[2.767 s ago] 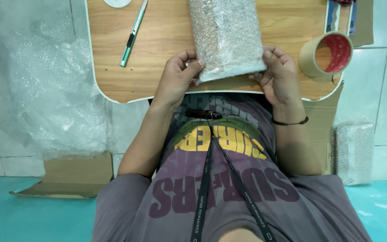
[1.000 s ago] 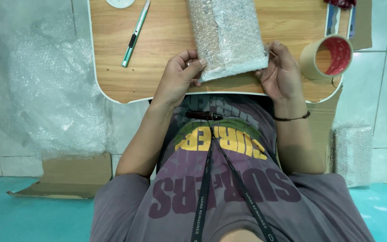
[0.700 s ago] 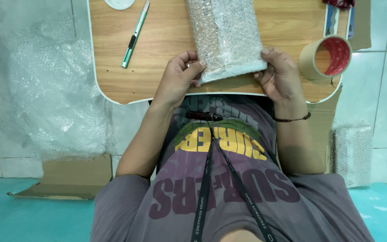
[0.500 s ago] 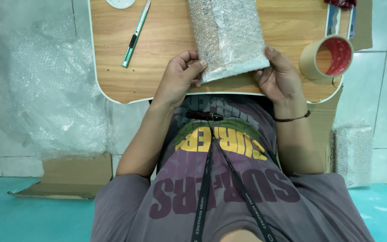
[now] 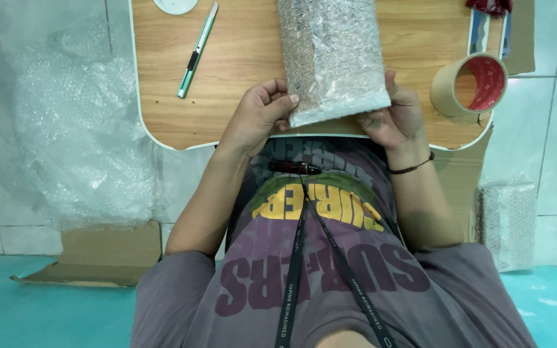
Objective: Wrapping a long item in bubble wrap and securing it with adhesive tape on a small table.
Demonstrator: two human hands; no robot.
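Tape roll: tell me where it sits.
In the head view, the tape roll stands on the wooden table's right edge, just beyond the right hand holding the bubble-wrapped parcel.

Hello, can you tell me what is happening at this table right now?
A person sits at a small wooden table and holds a bubble-wrapped package by its near end with both hands: the left hand at one corner, the right hand at the other. A green utility knife lies to the left, a roll of brown tape to the right. Loose bubble wrap lies on the floor.
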